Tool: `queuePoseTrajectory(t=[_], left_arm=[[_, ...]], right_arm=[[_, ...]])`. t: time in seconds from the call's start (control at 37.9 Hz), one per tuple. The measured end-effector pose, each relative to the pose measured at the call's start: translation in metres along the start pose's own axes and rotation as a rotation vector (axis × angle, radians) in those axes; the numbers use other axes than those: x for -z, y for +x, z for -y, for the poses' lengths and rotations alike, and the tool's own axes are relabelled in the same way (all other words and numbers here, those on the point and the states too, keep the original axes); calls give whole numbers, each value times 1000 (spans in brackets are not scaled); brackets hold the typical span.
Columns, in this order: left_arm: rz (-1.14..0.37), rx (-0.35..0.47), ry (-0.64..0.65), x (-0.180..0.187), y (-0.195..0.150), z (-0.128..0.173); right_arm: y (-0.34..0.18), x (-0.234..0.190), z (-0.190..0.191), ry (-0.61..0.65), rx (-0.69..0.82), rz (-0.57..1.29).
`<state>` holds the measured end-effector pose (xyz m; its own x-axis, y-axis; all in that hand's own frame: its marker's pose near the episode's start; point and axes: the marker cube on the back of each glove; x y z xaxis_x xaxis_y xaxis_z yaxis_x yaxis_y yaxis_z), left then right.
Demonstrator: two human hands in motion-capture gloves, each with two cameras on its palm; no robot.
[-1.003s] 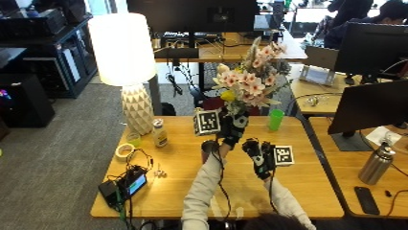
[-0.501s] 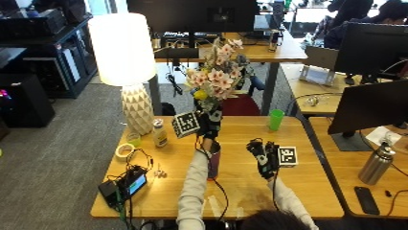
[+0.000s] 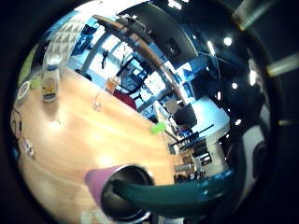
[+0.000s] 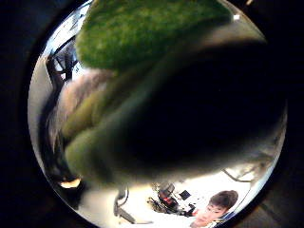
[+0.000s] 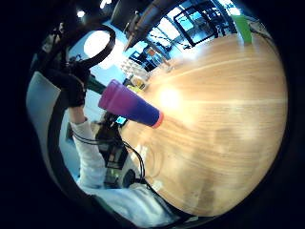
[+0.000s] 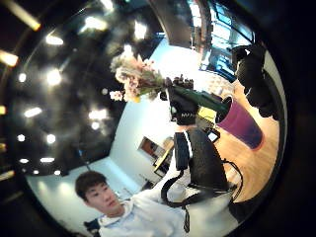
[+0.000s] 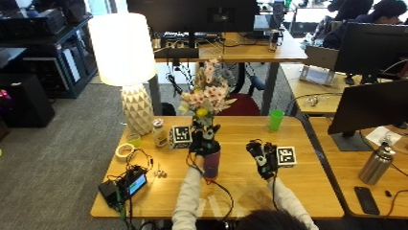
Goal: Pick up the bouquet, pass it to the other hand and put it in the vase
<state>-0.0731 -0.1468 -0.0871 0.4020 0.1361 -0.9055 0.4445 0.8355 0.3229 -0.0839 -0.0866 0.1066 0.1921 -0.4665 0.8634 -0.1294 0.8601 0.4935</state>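
Now seen from above: left hand [image 7: 204,142] wrapped round the stems of the bouquet [image 7: 207,96], held upright directly over the purple vase [image 7: 211,166], the stem ends at or just inside the vase mouth. Pink and cream blossoms fanned out above the glove, a small yellow bloom low in the bunch. Vase standing on the wooden table [image 7: 306,191], near its middle, just in front of the left forearm. Right hand [image 7: 261,158] apart from the vase, hovering over the tabletop to its right, fingers loosely curled, holding nothing. Confirmed from the left little-finger palm view: green stems [image 3: 173,196] reaching down into the dark opening of the vase [image 3: 105,179], bare tabletop stretching beyond. Left thumb-side view filled by blurred green leaf and stem [image 4: 142,42], close against the palm. Seen from the right thumb-side view: gloved left hand [image 6: 181,109] clamped on the stems, flowers [image 6: 136,79] beyond it, vase [image 6: 242,123] at the stem ends. Elsewhere on the table: white lamp [image 7: 126,62], small bottle [image 7: 159,135], roll of tape [image 7: 125,151], green cup [image 7: 275,120].
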Motion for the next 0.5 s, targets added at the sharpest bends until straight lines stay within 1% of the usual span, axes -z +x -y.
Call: queuePoseTrajectory(t=[0.05, 0.11, 0.16, 0.21, 0.26, 0.32, 0.42, 0.5], left_arm=[[55, 0, -134, 4, -27, -14], [117, 7, -249, 11, -63, -28], [180, 16, -301, 23, -93, -42], [235, 37, -319, 33, -109, -54], [272, 58, -327, 40, -117, -63], [291, 59, -331, 41, -120, -67], [334, 33, -323, 34, -116, -70], [402, -4, -310, 23, -112, -71]], right_arm=[[8, 2, -1, -13, -22, -43], [5, 3, -5, -25, -45, -115], [-16, 0, -11, -30, -60, -194], [-34, -2, -16, -37, -64, -226], [-39, -1, -17, -48, -77, -213], [-39, 1, -17, -56, -102, -187], [-33, 6, -14, -62, -133, -193], [-28, 7, -10, -65, -117, -187]])
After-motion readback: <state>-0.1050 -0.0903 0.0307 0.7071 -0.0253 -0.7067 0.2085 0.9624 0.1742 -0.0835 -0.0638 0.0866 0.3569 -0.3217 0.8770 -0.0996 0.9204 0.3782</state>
